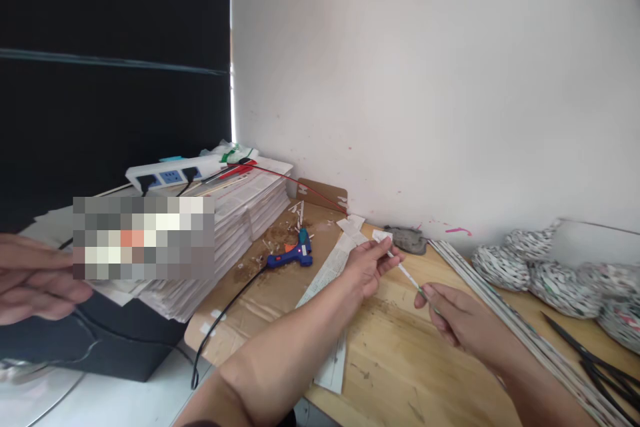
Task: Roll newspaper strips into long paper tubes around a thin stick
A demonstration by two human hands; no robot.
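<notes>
A thin rolled paper stick [404, 273] slants between my two hands above the wooden table [385, 360]. Its upper end, with a loose white paper flap [382, 235], is pinched by my left hand [369, 265]. Lower on the stick, my right hand [447, 310] grips it between thumb and fingers. Beneath my left forearm lie flat newspaper strips [325, 278]. To the left, a blue glue gun [293, 257] rests on brown cardboard [240, 310].
Stacked newspapers [260, 203] with a power strip [175, 172] stand at left, beside another person's hand [37, 277]. A grey cloth [409, 240] lies near the wall. Long paper sticks [500, 313], woven paper pieces [563, 288] and black scissors [595, 363] occupy the right.
</notes>
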